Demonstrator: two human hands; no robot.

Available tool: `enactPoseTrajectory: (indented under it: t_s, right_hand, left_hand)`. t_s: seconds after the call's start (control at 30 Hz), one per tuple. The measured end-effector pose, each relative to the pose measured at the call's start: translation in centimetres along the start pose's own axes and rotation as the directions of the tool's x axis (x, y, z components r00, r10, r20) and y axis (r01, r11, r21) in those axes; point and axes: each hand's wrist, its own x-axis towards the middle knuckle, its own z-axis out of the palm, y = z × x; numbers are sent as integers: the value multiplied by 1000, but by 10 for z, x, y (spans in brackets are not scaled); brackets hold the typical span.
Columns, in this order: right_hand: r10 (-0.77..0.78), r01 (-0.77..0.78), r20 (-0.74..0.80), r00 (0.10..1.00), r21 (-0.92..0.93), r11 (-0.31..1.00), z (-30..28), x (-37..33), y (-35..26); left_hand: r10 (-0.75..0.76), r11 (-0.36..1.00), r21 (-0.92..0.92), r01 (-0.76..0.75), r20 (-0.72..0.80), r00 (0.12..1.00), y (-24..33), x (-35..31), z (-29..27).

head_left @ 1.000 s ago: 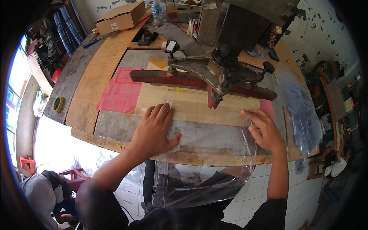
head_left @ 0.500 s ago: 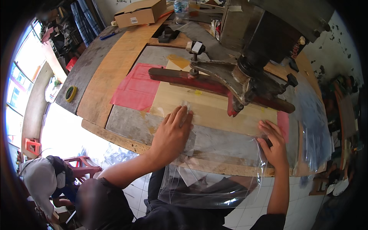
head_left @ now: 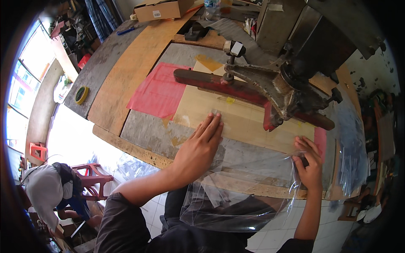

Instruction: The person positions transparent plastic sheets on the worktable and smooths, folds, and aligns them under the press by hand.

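A clear plastic sheet (head_left: 236, 211) lies over the table's front edge and droops above my lap. My left hand (head_left: 201, 141) rests on its left part, fingers stretched flat, with the tips on a small clear piece (head_left: 215, 112) over a beige board (head_left: 194, 107). At the right, my right hand (head_left: 310, 164) has the sheet's upper corner at its thumb and forefinger, while its other fingertips touch the board's right end. Above the board, beyond both hands, runs the long dark-red bar (head_left: 215, 80) of a press, carried by a metal bracket (head_left: 270, 86).
Pink sheets (head_left: 158, 90) show beside the board. A roll of yellow tape (head_left: 81, 95) lies on the left table, a cardboard box (head_left: 162, 10) at the back. Clear plastic sheets (head_left: 352, 139) hang at the right edge. A person in a grey head covering (head_left: 44, 189) crouches at lower left near a red stool (head_left: 93, 179).
The whole view has shifted, so the table and press appear farther right. My left fingers look straighter; both hands keep nearly the same places on the board.
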Motion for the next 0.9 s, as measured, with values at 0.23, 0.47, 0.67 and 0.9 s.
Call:
enactPoseTrajectory:
  t_s: [0.23,0.47,0.67,0.9]
  right_hand:
    - [-4,4,4,1000,-13,1000,-4,0,-1]
    - [0,0,0,1000,-3,1000,1,1,-1]
    - [0,0,-8,1000,-8,1000,-1,1,-3]
    - [-8,8,-28,1000,-20,1000,0,0,-2]
  left_hand:
    - [28,997,-78,-20,106,994,-4,1,0]
    - [42,999,-7,-42,39,998,-3,1,0]
    - [34,999,-27,-34,12,999,-2,2,1]
    - [38,999,-14,-38,11,999,-1,2,2]
